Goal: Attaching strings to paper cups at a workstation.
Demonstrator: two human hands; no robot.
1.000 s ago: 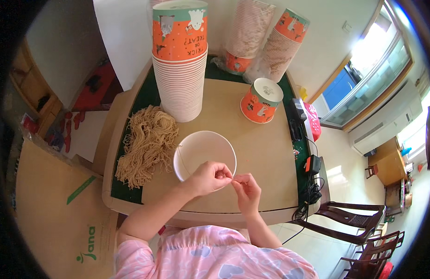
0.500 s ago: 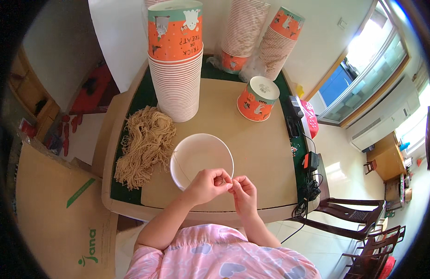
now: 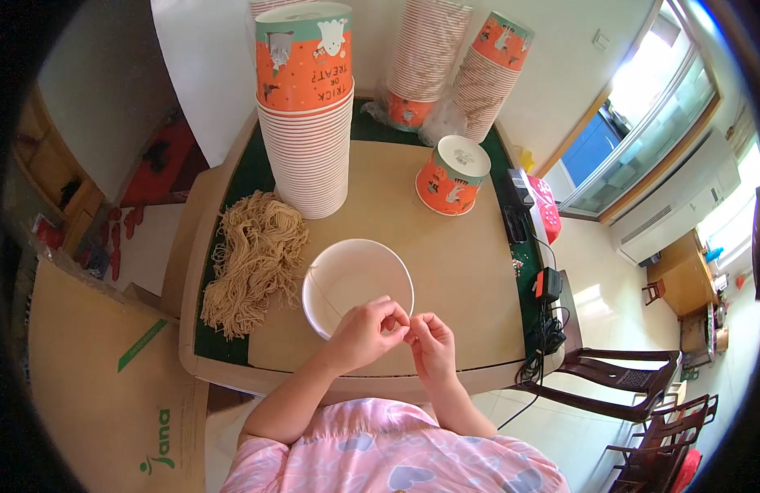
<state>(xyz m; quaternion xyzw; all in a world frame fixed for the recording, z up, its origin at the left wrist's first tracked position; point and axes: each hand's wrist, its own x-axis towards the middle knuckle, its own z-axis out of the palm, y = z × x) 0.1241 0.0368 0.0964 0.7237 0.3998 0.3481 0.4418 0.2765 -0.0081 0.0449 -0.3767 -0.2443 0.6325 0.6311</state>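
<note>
Both hands met over the near rim of the open white paper bowl (image 3: 357, 283), which stood on the tan tabletop (image 3: 470, 271). Left hand (image 3: 365, 333) and right hand (image 3: 433, 345) had fingertips pinched together on a thin pale string (image 3: 324, 296) that ran across the bowl's inside. Loose bundle of tan strings (image 3: 255, 259) lay just left of the bowl. Tall stack of orange-printed paper cups (image 3: 308, 123) stood behind; one inverted orange cup (image 3: 451, 175) sat apart, right.

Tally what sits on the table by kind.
Cup stacks: 3 (tall, two at the back)
Upside-down cup: 1
White bowl: 1
Noodle pile: 1
Total: 6
</note>
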